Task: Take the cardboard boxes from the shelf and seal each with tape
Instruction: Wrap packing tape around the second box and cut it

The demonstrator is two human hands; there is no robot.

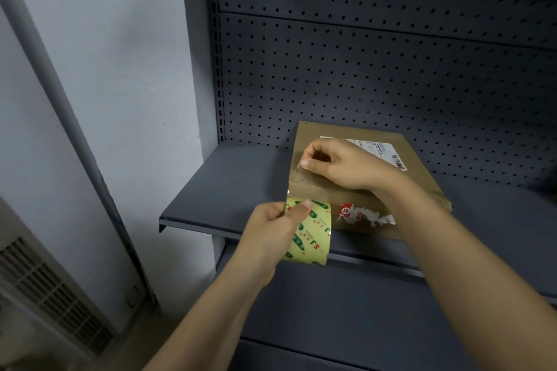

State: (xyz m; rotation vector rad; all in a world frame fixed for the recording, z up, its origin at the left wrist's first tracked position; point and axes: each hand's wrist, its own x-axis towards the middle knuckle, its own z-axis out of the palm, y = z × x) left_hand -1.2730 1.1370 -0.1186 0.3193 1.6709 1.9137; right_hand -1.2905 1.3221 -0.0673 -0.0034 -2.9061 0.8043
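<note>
A flat brown cardboard box (416, 178) lies on the dark grey shelf (229, 187), with a white shipping label at its far side and torn red-and-white sticker remains on its front face. My left hand (271, 229) grips a roll of clear tape (313, 235) with green and red print, held at the box's front left corner. A strip of clear tape runs from the roll up onto the box top. My right hand (340, 166) rests on the box top, its fingertips pressing the tape's free end down near the left edge.
A perforated dark metal back panel (376, 69) rises behind the shelf. A lower shelf (346, 310) sits under my arms. A white wall with a grey pipe (54, 93) stands at left, and a vent grille (45, 289) is at bottom left.
</note>
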